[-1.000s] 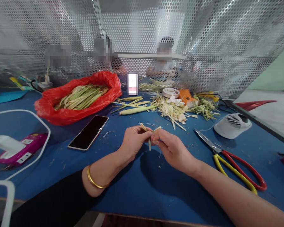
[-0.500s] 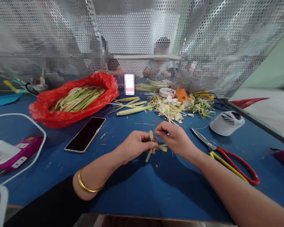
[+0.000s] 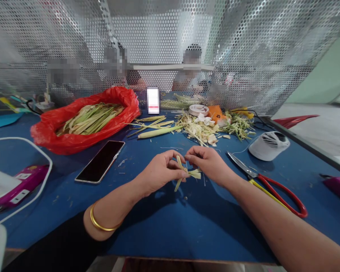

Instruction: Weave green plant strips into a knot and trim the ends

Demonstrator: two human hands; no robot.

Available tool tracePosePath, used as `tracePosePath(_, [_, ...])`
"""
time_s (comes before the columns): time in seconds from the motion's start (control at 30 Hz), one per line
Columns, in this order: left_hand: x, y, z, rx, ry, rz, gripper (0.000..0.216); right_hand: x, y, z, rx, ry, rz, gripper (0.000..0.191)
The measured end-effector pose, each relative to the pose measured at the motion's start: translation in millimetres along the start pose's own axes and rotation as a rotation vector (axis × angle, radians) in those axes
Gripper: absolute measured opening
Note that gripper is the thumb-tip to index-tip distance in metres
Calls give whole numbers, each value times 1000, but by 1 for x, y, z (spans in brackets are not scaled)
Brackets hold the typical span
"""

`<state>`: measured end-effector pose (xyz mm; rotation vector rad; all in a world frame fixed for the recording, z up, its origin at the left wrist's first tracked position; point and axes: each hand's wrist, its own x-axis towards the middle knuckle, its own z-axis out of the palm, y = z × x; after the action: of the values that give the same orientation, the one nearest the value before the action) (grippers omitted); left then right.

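My left hand [image 3: 162, 170] pinches a small bundle of pale green leaf strips [image 3: 195, 173] between thumb and fingers, with strip ends sticking out upward, downward and to the right. My right hand [image 3: 205, 160] is closed just beside it, the thumb and forefinger pressed on what looks like a thin white thread [image 3: 186, 164] that runs toward the bundle. To the right lie scissors [image 3: 260, 177] with one red and one yellow handle. A white spool of thread [image 3: 269, 146] rests behind them.
A red plastic bag [image 3: 110, 128] of long leaves stands at back left, with a phone [image 3: 100, 161] before it. Leaf scraps [image 3: 197, 128] and a tape roll [image 3: 198, 110] lie at the back. Purple power strip [image 3: 31, 181] at left. A perforated metal screen [image 3: 158, 37] rises behind; people sit beyond it.
The leaf bundle is turned slightly in my left hand, whose forefinger has lifted. My right hand stays close by, still pinching. The whole view has shifted a little.
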<state>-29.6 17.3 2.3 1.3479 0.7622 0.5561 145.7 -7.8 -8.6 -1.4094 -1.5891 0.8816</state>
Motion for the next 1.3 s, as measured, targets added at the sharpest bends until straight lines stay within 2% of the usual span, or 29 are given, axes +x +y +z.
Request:
tracePosePath(0.17, [0,1,-1,96,75,72,16,4,8,0,110,-79,118,17])
tracePosePath(0.27, [3,0,-3,60,214,108,13,4,10,1,66,-146,106,15])
tracePosePath(0.37, [7,-2,-6,-13,379,110,14,-2,7,6,-130,-172,-41,15])
tracePosePath(0.47, [11,-5,-9,-34,446,114,15,-11,-1,12,-358,-92,-321,13])
tracePosePath(0.53, [12,-7,-9,-48,428,107,17,-16,-4,15,-372,-26,-473,15])
tracePosePath(0.6, [13,-9,-9,-74,390,94,18,-19,-6,18,-308,-18,-550,16])
tracePosePath(0.73, [12,-11,-6,-57,388,97,17,-18,-7,19,-226,-117,-549,20])
tracePosePath(0.9, [11,-12,-5,76,406,178,13,-20,-9,20,-315,-145,-609,19])
tracePosePath(0.97, [12,-13,-6,111,377,184,13,-20,-11,20,-296,-122,-597,19])
tracePosePath(1.17, [10,-11,-7,123,194,97,14,-13,-10,7,-139,58,-498,18])
tracePosePath(1.3, [7,-8,-2,141,74,50,8,-7,-6,-1,-140,102,-411,15])
